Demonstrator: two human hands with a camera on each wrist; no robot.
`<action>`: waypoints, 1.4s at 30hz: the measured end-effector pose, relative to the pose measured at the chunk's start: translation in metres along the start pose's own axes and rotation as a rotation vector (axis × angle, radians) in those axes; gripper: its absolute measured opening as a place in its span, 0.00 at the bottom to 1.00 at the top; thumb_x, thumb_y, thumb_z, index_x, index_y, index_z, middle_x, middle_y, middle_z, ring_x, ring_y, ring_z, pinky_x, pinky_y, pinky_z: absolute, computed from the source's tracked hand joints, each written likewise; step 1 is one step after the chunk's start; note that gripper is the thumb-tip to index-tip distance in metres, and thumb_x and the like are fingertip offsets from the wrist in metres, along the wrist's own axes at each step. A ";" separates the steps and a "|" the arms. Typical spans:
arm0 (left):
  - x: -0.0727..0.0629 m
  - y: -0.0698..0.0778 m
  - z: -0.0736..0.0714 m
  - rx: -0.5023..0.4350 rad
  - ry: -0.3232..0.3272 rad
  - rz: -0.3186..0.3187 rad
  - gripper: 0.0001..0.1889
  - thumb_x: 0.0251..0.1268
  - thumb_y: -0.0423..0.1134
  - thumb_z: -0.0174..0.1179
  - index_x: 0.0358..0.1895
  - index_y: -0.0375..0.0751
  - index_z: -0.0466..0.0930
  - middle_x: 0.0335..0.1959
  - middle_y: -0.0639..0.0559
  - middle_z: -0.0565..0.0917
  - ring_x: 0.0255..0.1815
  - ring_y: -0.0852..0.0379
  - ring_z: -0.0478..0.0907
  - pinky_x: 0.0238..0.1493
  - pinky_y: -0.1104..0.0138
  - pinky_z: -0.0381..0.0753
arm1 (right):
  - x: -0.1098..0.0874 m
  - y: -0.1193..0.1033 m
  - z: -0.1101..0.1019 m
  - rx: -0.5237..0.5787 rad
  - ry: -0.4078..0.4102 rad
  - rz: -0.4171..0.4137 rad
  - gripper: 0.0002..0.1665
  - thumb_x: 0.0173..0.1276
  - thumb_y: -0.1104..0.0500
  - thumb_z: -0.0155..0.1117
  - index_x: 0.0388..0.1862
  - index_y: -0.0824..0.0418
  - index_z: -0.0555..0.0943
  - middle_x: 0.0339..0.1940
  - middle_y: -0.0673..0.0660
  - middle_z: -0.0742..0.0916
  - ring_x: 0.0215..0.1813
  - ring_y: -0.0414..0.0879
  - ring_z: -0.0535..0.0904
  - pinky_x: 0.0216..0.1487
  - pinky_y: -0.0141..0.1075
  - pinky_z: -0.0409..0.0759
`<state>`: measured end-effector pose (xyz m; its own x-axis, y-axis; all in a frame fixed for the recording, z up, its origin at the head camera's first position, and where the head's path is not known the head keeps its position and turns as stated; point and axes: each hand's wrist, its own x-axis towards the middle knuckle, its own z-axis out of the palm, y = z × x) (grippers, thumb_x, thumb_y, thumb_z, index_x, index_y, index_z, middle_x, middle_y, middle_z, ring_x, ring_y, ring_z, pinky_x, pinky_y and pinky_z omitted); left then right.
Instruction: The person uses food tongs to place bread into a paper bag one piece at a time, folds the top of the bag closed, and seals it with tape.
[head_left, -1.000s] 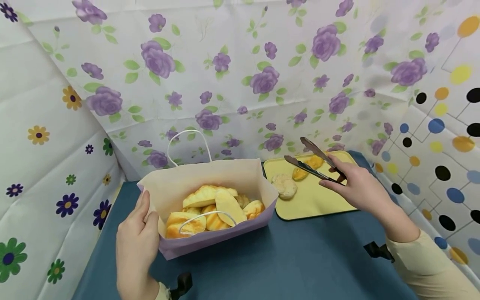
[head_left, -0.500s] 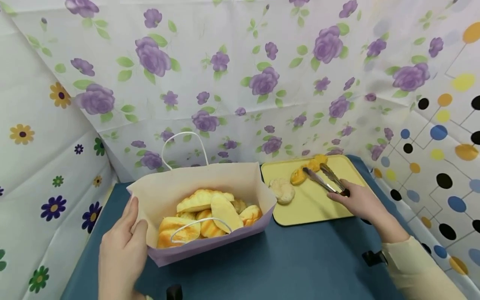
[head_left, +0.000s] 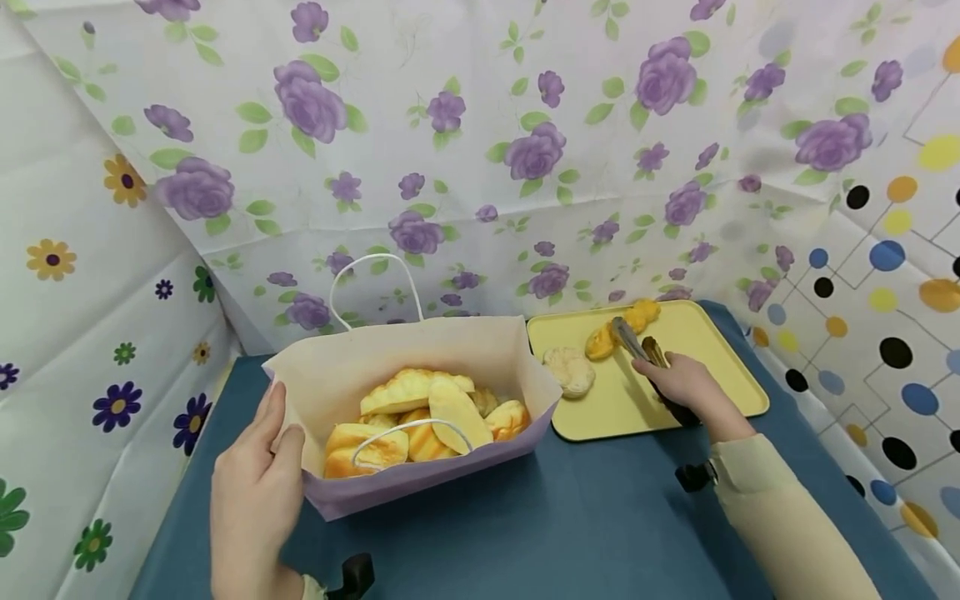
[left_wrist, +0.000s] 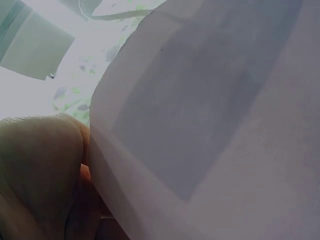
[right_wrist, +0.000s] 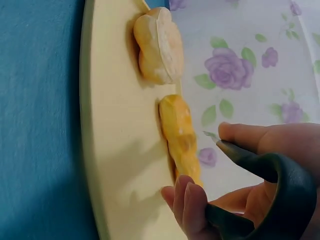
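Observation:
At the left of the head view, my left hand (head_left: 253, 500) holds the left edge of an open paper bag (head_left: 438, 477), purple outside and cream inside. Several bread pieces (head_left: 457, 408) fill it. My right hand (head_left: 693, 385) grips metal tongs (head_left: 628, 337) over a yellow tray (head_left: 723, 379). The tips of the tongs are at a golden knobbly long bread (head_left: 602, 342); whether they touch it I cannot tell. Dark green handles (right_wrist: 295, 195) of the tongs show in the right wrist view. Left of the long bread lies a pale round bread (head_left: 568, 372).
A blue cloth (head_left: 592, 517) covers the table. One white bag handle (head_left: 378, 257) stands up at the back; the other handle (head_left: 412, 423) droops over the bread. Flowered sheets (head_left: 480, 158) wall in the back, and a dotted sheet (head_left: 900, 333) the right side.
My right hand has lowered the tongs from above the tray to the long bread, and their arms have come closer together. The left hand stays on the bag; the head view shifts slightly.

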<state>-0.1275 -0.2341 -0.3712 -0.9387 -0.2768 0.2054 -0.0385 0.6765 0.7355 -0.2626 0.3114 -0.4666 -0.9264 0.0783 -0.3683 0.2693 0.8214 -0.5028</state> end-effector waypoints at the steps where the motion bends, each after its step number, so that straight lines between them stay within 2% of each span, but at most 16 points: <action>1: 0.000 0.001 0.000 -0.001 -0.001 -0.001 0.27 0.86 0.47 0.45 0.82 0.49 0.64 0.81 0.58 0.66 0.76 0.38 0.71 0.30 0.61 0.73 | 0.002 -0.001 0.000 0.005 -0.002 0.005 0.65 0.81 0.25 0.43 0.83 0.82 0.47 0.80 0.86 0.58 0.77 0.81 0.59 0.72 0.69 0.65; 3: -0.001 0.001 0.000 -0.003 -0.003 -0.011 0.28 0.86 0.47 0.46 0.83 0.49 0.63 0.81 0.57 0.66 0.77 0.38 0.71 0.42 0.55 0.83 | 0.004 -0.005 -0.001 0.002 -0.003 0.012 0.65 0.81 0.26 0.43 0.83 0.83 0.48 0.78 0.86 0.61 0.75 0.80 0.64 0.70 0.68 0.68; 5: -0.003 0.000 -0.001 -0.004 -0.009 -0.031 0.28 0.86 0.47 0.45 0.83 0.49 0.62 0.82 0.57 0.65 0.79 0.39 0.68 0.59 0.46 0.81 | 0.008 -0.009 -0.001 0.009 -0.013 0.019 0.63 0.81 0.27 0.44 0.81 0.85 0.53 0.70 0.85 0.72 0.66 0.76 0.75 0.62 0.64 0.76; 8: -0.005 -0.002 -0.006 0.009 0.003 -0.051 0.27 0.86 0.46 0.45 0.82 0.48 0.63 0.81 0.58 0.66 0.80 0.41 0.65 0.59 0.46 0.80 | 0.017 -0.021 -0.004 0.024 -0.050 0.025 0.54 0.81 0.28 0.47 0.68 0.81 0.73 0.45 0.73 0.87 0.42 0.62 0.86 0.46 0.52 0.82; 11: -0.003 -0.003 -0.009 0.012 0.020 -0.040 0.27 0.86 0.46 0.45 0.82 0.47 0.64 0.80 0.59 0.67 0.76 0.41 0.72 0.38 0.60 0.75 | 0.029 -0.033 -0.011 0.038 -0.063 0.038 0.45 0.81 0.28 0.50 0.44 0.72 0.85 0.24 0.58 0.86 0.24 0.48 0.80 0.33 0.43 0.79; 13: 0.000 -0.003 -0.009 0.005 0.032 -0.030 0.27 0.86 0.47 0.45 0.82 0.48 0.64 0.79 0.60 0.67 0.57 0.42 0.86 0.28 0.64 0.73 | 0.035 -0.039 -0.017 0.042 -0.061 0.049 0.41 0.79 0.29 0.52 0.32 0.65 0.84 0.19 0.55 0.84 0.20 0.45 0.76 0.28 0.41 0.77; 14: 0.001 -0.003 -0.008 -0.003 0.035 -0.023 0.27 0.86 0.47 0.45 0.82 0.48 0.64 0.79 0.61 0.67 0.44 0.44 0.86 0.25 0.64 0.72 | 0.038 -0.040 -0.020 0.042 -0.061 0.055 0.39 0.79 0.29 0.53 0.29 0.62 0.84 0.18 0.54 0.83 0.19 0.44 0.75 0.27 0.41 0.76; 16: 0.003 -0.004 -0.006 -0.004 0.037 -0.019 0.27 0.86 0.48 0.45 0.81 0.49 0.65 0.79 0.62 0.67 0.25 0.48 0.74 0.19 0.64 0.63 | 0.042 -0.040 -0.025 0.045 -0.073 0.064 0.36 0.79 0.30 0.56 0.25 0.58 0.80 0.17 0.54 0.81 0.18 0.43 0.72 0.25 0.40 0.74; 18: 0.003 -0.005 -0.004 -0.001 0.037 -0.020 0.27 0.86 0.48 0.45 0.81 0.48 0.65 0.79 0.63 0.67 0.19 0.49 0.65 0.16 0.61 0.61 | 0.043 -0.037 -0.029 0.042 -0.105 0.068 0.33 0.79 0.32 0.57 0.24 0.57 0.78 0.17 0.53 0.80 0.18 0.43 0.71 0.25 0.40 0.73; 21: 0.001 -0.006 -0.002 -0.001 0.023 -0.021 0.27 0.86 0.47 0.46 0.81 0.47 0.65 0.79 0.61 0.67 0.25 0.46 0.73 0.19 0.60 0.61 | 0.041 -0.030 -0.034 0.065 -0.163 0.077 0.31 0.80 0.36 0.59 0.26 0.58 0.81 0.17 0.52 0.80 0.19 0.43 0.73 0.27 0.40 0.75; 24: 0.000 -0.007 0.000 -0.007 0.021 -0.009 0.27 0.86 0.46 0.46 0.81 0.47 0.65 0.79 0.61 0.68 0.56 0.40 0.85 0.24 0.63 0.63 | 0.034 -0.024 -0.041 0.089 -0.202 0.088 0.28 0.81 0.39 0.59 0.30 0.60 0.83 0.18 0.52 0.81 0.21 0.43 0.75 0.30 0.40 0.76; 26: 0.000 -0.006 0.001 -0.015 0.029 0.008 0.27 0.86 0.46 0.46 0.81 0.46 0.66 0.79 0.60 0.68 0.59 0.39 0.83 0.25 0.63 0.63 | 0.028 -0.022 -0.049 0.094 -0.215 0.091 0.27 0.81 0.40 0.60 0.34 0.61 0.84 0.19 0.52 0.81 0.21 0.43 0.75 0.31 0.39 0.77; 28: 0.000 -0.005 0.001 -0.017 0.038 0.022 0.27 0.86 0.47 0.46 0.81 0.46 0.66 0.79 0.60 0.68 0.49 0.42 0.85 0.25 0.63 0.63 | 0.022 -0.021 -0.057 0.081 -0.229 0.105 0.27 0.81 0.40 0.60 0.35 0.61 0.84 0.18 0.51 0.79 0.21 0.42 0.73 0.31 0.39 0.76; 31: 0.000 -0.003 0.002 -0.022 0.057 0.031 0.26 0.86 0.46 0.47 0.80 0.46 0.67 0.78 0.60 0.69 0.26 0.49 0.73 0.20 0.61 0.62 | 0.016 -0.021 -0.067 0.061 -0.249 0.126 0.26 0.80 0.40 0.59 0.37 0.61 0.85 0.18 0.51 0.78 0.20 0.41 0.71 0.31 0.38 0.75; 39: -0.002 0.002 0.003 -0.023 0.045 0.037 0.26 0.86 0.46 0.46 0.81 0.46 0.66 0.79 0.60 0.68 0.32 0.45 0.78 0.19 0.61 0.62 | 0.018 -0.033 -0.067 -0.005 -0.221 0.147 0.27 0.79 0.38 0.59 0.28 0.56 0.81 0.17 0.50 0.78 0.20 0.41 0.72 0.31 0.38 0.75; 42: -0.002 0.003 0.002 -0.018 0.047 0.036 0.26 0.86 0.46 0.46 0.81 0.46 0.66 0.79 0.60 0.69 0.25 0.50 0.73 0.16 0.62 0.61 | 0.021 -0.038 -0.063 -0.016 -0.222 0.149 0.26 0.79 0.40 0.58 0.24 0.54 0.78 0.17 0.50 0.78 0.21 0.41 0.73 0.30 0.37 0.76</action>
<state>-0.1261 -0.2297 -0.3707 -0.9223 -0.2844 0.2619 0.0019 0.6741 0.7387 -0.3083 0.3171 -0.4060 -0.7958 0.0750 -0.6009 0.3930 0.8189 -0.4183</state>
